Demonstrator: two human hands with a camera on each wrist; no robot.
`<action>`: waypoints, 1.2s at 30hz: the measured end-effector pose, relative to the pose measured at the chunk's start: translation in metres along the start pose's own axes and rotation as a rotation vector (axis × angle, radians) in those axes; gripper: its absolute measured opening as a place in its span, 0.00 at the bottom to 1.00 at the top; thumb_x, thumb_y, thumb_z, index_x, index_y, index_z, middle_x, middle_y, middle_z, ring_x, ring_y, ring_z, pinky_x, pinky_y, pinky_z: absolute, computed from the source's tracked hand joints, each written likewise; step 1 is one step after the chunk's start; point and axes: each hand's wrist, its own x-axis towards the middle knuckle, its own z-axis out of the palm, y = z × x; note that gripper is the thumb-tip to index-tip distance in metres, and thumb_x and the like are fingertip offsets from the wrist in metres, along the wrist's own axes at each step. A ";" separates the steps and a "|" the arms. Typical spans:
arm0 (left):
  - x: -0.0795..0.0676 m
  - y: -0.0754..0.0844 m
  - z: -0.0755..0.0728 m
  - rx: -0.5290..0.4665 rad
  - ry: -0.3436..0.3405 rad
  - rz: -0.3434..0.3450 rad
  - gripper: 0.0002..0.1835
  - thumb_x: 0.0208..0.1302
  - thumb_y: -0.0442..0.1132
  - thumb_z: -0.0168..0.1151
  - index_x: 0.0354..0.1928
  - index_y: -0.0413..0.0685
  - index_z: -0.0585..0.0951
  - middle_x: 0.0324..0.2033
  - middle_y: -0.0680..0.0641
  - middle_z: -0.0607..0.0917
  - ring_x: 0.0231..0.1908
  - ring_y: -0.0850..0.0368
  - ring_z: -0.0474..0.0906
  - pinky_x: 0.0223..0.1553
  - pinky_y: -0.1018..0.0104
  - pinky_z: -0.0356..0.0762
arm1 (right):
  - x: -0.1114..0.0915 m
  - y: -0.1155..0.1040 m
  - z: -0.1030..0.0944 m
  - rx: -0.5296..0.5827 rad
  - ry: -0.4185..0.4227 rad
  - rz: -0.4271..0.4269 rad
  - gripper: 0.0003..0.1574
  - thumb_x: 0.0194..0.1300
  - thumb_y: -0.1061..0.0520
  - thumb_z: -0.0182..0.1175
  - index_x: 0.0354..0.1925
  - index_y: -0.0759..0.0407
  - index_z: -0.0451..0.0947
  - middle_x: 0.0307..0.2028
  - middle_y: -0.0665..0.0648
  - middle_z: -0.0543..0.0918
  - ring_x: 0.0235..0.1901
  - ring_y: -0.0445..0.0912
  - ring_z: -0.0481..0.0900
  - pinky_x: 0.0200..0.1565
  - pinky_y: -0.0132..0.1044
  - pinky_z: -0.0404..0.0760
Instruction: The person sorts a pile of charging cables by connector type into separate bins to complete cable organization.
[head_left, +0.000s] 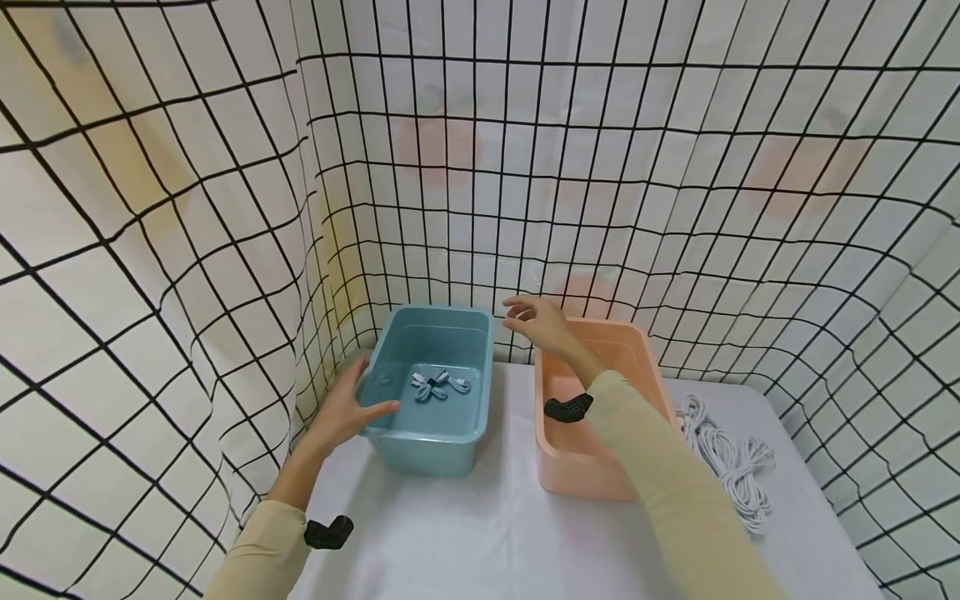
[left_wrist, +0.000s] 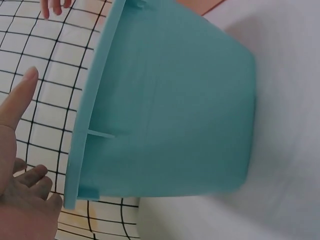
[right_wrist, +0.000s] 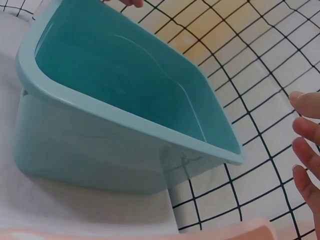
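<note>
High head view, forward and down; wrist views close, from different sides, on one blue bin [head_left: 426, 457]

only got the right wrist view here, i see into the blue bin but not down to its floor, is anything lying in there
Observer: Yes. The head view shows light-coloured cables, tied up with something dark, lying on the floor of the blue bin.
Operator: ok good, and is there anything off to the person's right that's outside my picture
Observer: Yes, the head view shows bundled white cords lying on the table, to the right of the orange bin.
</note>
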 end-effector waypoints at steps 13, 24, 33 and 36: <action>0.010 0.014 0.007 -0.028 -0.033 0.030 0.58 0.61 0.45 0.79 0.83 0.43 0.49 0.77 0.33 0.58 0.76 0.33 0.52 0.71 0.31 0.54 | -0.010 0.009 -0.022 0.012 0.022 0.017 0.27 0.72 0.50 0.67 0.66 0.54 0.79 0.52 0.57 0.84 0.55 0.54 0.79 0.48 0.51 0.83; 0.017 0.020 0.020 -0.021 -0.077 0.002 0.61 0.61 0.48 0.78 0.83 0.40 0.45 0.79 0.34 0.52 0.77 0.35 0.48 0.73 0.37 0.51 | -0.020 0.015 -0.036 0.022 0.021 0.042 0.28 0.73 0.47 0.67 0.67 0.52 0.78 0.53 0.57 0.83 0.54 0.53 0.80 0.47 0.49 0.84; 0.022 0.030 0.028 -0.012 -0.113 0.035 0.62 0.60 0.51 0.78 0.83 0.40 0.44 0.80 0.36 0.51 0.78 0.39 0.48 0.74 0.42 0.54 | -0.028 0.022 -0.048 0.010 0.038 0.055 0.28 0.72 0.48 0.68 0.66 0.53 0.79 0.52 0.58 0.84 0.53 0.54 0.80 0.47 0.49 0.84; 0.023 0.032 0.031 -0.008 -0.119 0.039 0.63 0.60 0.52 0.78 0.83 0.41 0.44 0.80 0.36 0.51 0.78 0.39 0.48 0.74 0.43 0.54 | -0.031 0.024 -0.052 0.005 0.051 0.057 0.27 0.72 0.51 0.67 0.66 0.54 0.79 0.53 0.58 0.84 0.55 0.55 0.80 0.48 0.50 0.84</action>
